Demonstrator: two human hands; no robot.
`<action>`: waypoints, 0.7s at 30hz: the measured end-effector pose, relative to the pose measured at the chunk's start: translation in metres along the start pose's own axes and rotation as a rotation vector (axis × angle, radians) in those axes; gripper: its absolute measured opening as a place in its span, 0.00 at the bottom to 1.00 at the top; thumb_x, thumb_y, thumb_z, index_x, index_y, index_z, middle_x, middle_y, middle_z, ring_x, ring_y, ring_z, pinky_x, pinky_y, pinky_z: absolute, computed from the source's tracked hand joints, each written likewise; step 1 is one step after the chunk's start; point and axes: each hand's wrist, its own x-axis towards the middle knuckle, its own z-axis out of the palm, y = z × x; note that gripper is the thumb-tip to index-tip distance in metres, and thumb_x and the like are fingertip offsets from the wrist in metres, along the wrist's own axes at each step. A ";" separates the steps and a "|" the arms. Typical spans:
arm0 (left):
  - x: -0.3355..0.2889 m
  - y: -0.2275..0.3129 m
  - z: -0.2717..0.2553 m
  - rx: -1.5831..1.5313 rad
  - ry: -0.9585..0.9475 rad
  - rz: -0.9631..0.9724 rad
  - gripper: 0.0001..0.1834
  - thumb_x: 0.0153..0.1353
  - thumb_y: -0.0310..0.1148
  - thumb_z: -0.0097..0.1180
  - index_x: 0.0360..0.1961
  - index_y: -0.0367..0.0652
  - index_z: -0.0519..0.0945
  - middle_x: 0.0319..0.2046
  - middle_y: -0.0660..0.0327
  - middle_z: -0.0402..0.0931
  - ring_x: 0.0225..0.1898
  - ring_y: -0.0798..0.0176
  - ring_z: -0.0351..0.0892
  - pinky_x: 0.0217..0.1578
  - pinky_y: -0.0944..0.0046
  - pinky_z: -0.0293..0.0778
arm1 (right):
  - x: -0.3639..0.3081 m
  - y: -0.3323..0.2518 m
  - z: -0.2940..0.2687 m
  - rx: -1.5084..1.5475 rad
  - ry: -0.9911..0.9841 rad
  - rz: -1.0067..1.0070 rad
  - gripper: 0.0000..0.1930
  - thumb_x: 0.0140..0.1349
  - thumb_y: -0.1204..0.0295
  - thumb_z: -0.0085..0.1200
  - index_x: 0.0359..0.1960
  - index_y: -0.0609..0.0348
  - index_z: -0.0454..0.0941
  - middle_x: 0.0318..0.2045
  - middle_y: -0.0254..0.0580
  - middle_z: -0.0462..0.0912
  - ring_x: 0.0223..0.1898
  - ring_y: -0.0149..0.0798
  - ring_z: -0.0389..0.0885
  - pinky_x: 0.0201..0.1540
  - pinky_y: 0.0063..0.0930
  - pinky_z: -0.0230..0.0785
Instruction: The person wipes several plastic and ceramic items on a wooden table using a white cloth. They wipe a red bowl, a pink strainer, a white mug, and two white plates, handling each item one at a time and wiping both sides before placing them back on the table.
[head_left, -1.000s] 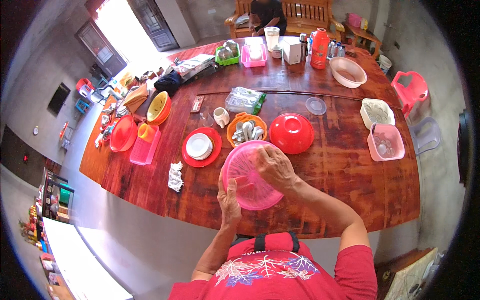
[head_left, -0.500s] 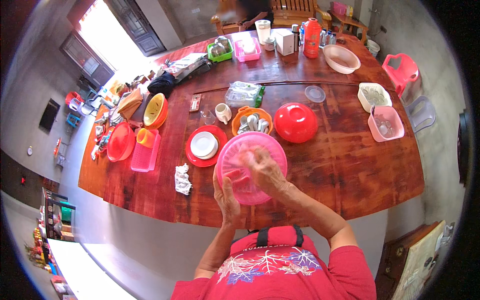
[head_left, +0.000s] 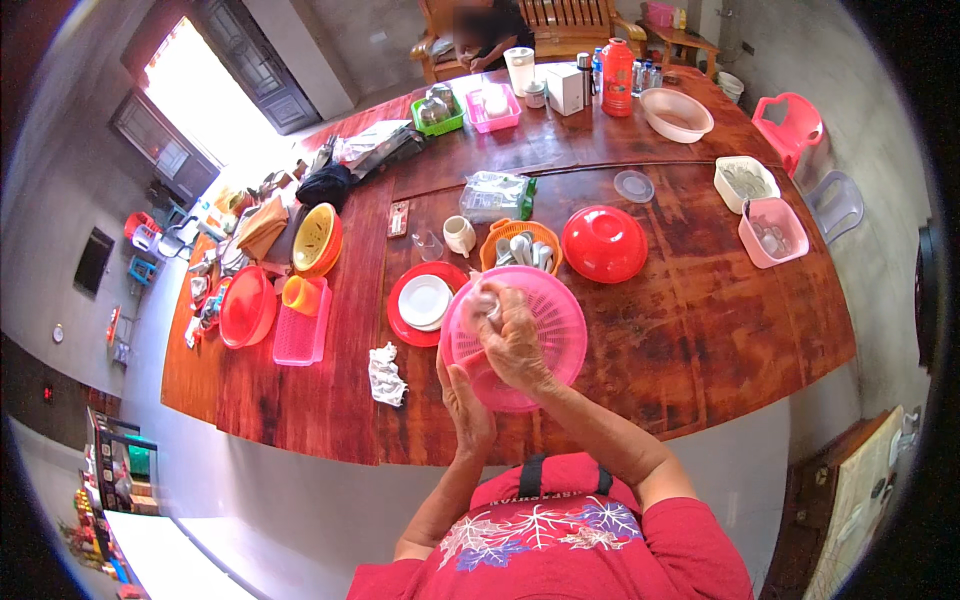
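A round pink plastic basket (head_left: 555, 330) with slotted sides is held at the table's front edge. On its near left rim, my left hand (head_left: 467, 408) is closed, steadying it. My right hand (head_left: 514, 340) reaches over the basket with its fingers bunched around a pale, crumpled cloth or tissue (head_left: 484, 303), pressed against the basket's far left part. Just left lies a red plate (head_left: 403, 322) with small white plates (head_left: 425, 300) stacked on it. Beyond the basket is an orange colander (head_left: 489, 254) holding several spoons (head_left: 521, 250). A crumpled white tissue (head_left: 385, 375) lies on the table at front left.
An upturned red bowl (head_left: 604, 243) lies right of the colander, with a white mug (head_left: 459, 235) to its left. Pink trays, bowls and a red basin (head_left: 247, 307) occupy the left side. A red flask (head_left: 617, 80) stands far back. Someone sits on a wooden bench (head_left: 570, 35).
My right hand has shifted slightly to the left and toward me over the basket, with the pale wipe. My left hand keeps the rim. The whole view has tilted a little.
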 end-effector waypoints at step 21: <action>0.046 -0.004 -0.027 0.145 -0.133 0.211 0.22 0.65 0.30 0.43 0.60 0.37 0.62 0.46 0.54 0.70 0.46 0.62 0.72 0.45 0.61 0.74 | 0.000 0.034 -0.043 -1.133 -0.593 -0.639 0.09 0.45 0.73 0.52 0.29 0.63 0.75 0.33 0.46 0.72 0.40 0.44 0.71 0.42 0.33 0.68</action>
